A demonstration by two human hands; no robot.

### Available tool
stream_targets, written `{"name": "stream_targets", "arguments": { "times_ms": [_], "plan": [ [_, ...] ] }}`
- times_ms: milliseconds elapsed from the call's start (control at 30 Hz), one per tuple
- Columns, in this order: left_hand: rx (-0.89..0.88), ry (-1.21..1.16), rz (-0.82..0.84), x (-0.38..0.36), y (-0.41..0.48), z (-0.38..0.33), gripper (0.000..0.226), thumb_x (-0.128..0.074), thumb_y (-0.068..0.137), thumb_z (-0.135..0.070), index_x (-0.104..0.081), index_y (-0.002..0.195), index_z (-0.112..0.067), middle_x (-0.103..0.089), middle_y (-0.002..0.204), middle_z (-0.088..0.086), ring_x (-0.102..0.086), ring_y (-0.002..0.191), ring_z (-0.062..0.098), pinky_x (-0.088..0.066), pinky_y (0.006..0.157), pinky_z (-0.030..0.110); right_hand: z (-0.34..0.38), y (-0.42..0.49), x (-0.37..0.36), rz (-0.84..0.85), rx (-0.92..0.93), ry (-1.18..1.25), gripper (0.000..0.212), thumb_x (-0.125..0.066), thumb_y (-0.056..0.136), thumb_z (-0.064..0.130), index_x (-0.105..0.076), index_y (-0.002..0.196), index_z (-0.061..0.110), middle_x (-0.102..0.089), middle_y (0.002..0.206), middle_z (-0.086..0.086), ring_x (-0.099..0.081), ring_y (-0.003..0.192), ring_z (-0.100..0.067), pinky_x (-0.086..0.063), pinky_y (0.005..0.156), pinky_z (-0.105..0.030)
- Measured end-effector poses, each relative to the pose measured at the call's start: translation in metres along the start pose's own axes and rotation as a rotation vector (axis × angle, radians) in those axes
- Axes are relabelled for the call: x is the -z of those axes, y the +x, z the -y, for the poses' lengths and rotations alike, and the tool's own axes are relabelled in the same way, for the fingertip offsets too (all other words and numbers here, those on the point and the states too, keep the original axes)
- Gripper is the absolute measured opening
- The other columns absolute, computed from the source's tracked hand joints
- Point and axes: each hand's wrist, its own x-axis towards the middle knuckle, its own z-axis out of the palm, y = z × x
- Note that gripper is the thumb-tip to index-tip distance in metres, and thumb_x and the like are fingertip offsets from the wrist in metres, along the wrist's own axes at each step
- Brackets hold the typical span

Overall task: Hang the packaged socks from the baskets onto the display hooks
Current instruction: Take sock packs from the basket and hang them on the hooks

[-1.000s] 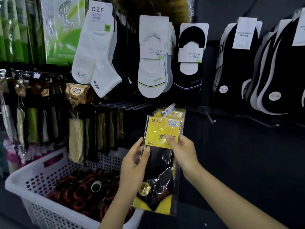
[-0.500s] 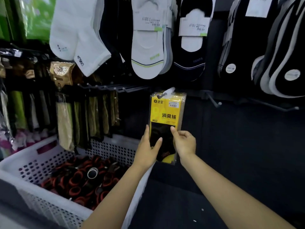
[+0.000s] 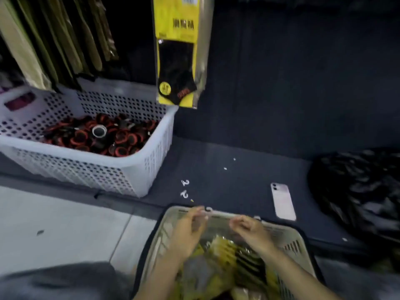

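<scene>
- Handling guess: crinkly clear-plastic sock packs with yellow card inserts (image 3: 225,252) look light and floppy, with slick film; the stiffest part is probably the card header, so pinch there near the hang hole rather than on the soft sock body.
- The packs will likely slide over each other in the pile; lifting one by its top edge should keep it from dragging its neighbours.
- Look: yellow and black through glossy film, jumbled and overlapping, blurred here; print unreadable.
- Where: the pile sits in the beige slotted plastic basket (image 3: 292,245) at 6 o'clock of the view, on the floor edge.
- One matching yellow-headed black sock pack (image 3: 179,61) hangs at 12 o'clock against the dark display wall, its lower corner just above the white perforated plastic basket (image 3: 138,169) at 9 o'clock, which holds black-and-red rolled items (image 3: 104,135).
- Left hand (image 3: 188,232): over the pile, fingers loosely curled; motion blur, cannot tell if it has hold of anything.
- Right hand (image 3: 251,232): just beside the left, fingers part bent, hovering above the packs; grasp also cannot be told.
- Pale pink phone (image 3: 283,201) lies at 3 o'clock of the hands, with a black plastic bag (image 3: 357,191) further out.
- Step judged: reaching for a next pack.
</scene>
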Motion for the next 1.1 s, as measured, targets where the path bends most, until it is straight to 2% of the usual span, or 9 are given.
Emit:
{"name": "stream_targets", "arguments": {
  "times_ms": [167, 333, 600, 733, 833, 867, 933, 1000, 1100],
  "plan": [
    [0.382, 0.233, 0.397, -0.033, -0.054, 0.078, 0.052, -0.053, 0.095, -0.037, -0.044, 0.137, -0.009, -0.05, 0.136, 0.005, -0.047, 0.128, 0.025, -0.036, 0.107, 0.031, -0.098, -0.024, 0.013, 0.21, -0.275, -0.168, 0.024, -0.067, 0.088, 0.025, -0.068, 0.1, 0.004, -0.064, 0.087, -0.003, -0.058, 0.084, -0.013, -0.041, 0.072, -0.02],
    [0.593, 0.363, 0.336, -0.028, -0.065, 0.102, 0.066, -0.057, 0.091, -0.045, -0.04, 0.141, -0.004, -0.052, 0.137, 0.014, -0.052, 0.124, 0.029, -0.045, 0.099, 0.035, -0.118, -0.038, 0.011, 0.411, -0.393, -0.213, 0.021, -0.06, 0.087, 0.05, -0.064, 0.097, 0.031, -0.057, 0.112, 0.013, -0.053, 0.105, -0.005, -0.039, 0.067, -0.009],
    [0.59, 0.395, 0.427, -0.032, -0.063, 0.092, 0.058, -0.062, 0.088, -0.041, -0.052, 0.126, 0.002, -0.064, 0.114, 0.012, -0.058, 0.09, 0.018, -0.045, 0.069, 0.015, -0.115, -0.029, -0.035, 0.34, -0.324, -0.071, 0.04, -0.065, 0.085, 0.047, -0.07, 0.11, 0.016, -0.066, 0.104, 0.006, -0.059, 0.088, 0.002, -0.042, 0.054, -0.001],
    [0.548, 0.195, 0.433, -0.053, -0.076, 0.079, 0.022, -0.068, 0.087, -0.026, -0.051, 0.09, -0.011, -0.051, 0.087, 0.001, -0.046, 0.075, 0.005, -0.035, 0.053, 0.001, -0.121, -0.016, -0.039, 0.186, -0.34, 0.03, 0.035, -0.077, 0.079, 0.016, -0.067, 0.111, 0.005, -0.067, 0.117, -0.011, -0.062, 0.107, -0.022, -0.049, 0.087, -0.028],
    [0.532, 0.144, 0.258, -0.048, -0.069, 0.071, 0.022, -0.07, 0.084, -0.024, -0.05, 0.082, -0.016, -0.057, 0.093, 0.008, -0.052, 0.086, 0.014, -0.041, 0.067, 0.01, -0.107, -0.009, -0.014, 0.255, -0.355, 0.077, 0.035, -0.075, 0.079, 0.008, -0.065, 0.112, 0.013, -0.065, 0.119, -0.008, -0.064, 0.092, -0.013, -0.053, 0.076, -0.023],
    [0.504, 0.135, 0.174, -0.04, -0.062, 0.069, 0.025, -0.072, 0.083, -0.027, -0.056, 0.093, -0.011, -0.06, 0.109, 0.015, -0.056, 0.095, 0.019, -0.046, 0.078, 0.014, -0.101, -0.007, -0.003, 0.314, -0.349, 0.09, 0.032, -0.074, 0.08, 0.008, -0.066, 0.109, 0.018, -0.065, 0.119, -0.007, -0.063, 0.088, -0.009, -0.053, 0.072, -0.021],
    [0.493, 0.253, 0.104, -0.018, -0.047, 0.068, 0.08, -0.076, 0.076, -0.042, -0.039, 0.137, -0.006, -0.034, 0.145, 0.021, -0.038, 0.132, 0.03, -0.037, 0.108, 0.035, -0.09, -0.007, 0.017, 0.453, -0.29, 0.045, 0.038, -0.075, 0.079, 0.01, -0.065, 0.113, 0.024, -0.063, 0.122, 0.0, -0.06, 0.101, -0.008, -0.051, 0.084, -0.025],
    [0.406, 0.445, 0.146, 0.002, -0.039, 0.066, 0.108, -0.075, 0.071, -0.053, -0.013, 0.151, -0.017, -0.012, 0.157, 0.012, -0.011, 0.145, 0.027, -0.018, 0.117, 0.039, -0.084, -0.01, 0.026, 0.599, -0.238, -0.04, 0.044, -0.076, 0.079, 0.014, -0.063, 0.118, 0.03, -0.061, 0.126, 0.007, -0.055, 0.113, -0.003, -0.047, 0.093, -0.02],
    [0.288, 0.521, 0.467, 0.013, -0.041, 0.078, 0.094, -0.076, 0.07, -0.054, -0.032, 0.146, -0.022, -0.036, 0.15, 0.004, -0.033, 0.138, 0.022, -0.029, 0.111, 0.03, -0.096, -0.02, 0.011, 0.67, -0.199, -0.306, 0.055, -0.077, 0.078, 0.017, -0.056, 0.128, 0.024, -0.052, 0.136, 0.007, -0.044, 0.123, -0.004, -0.037, 0.103, -0.025]
  ]
}}
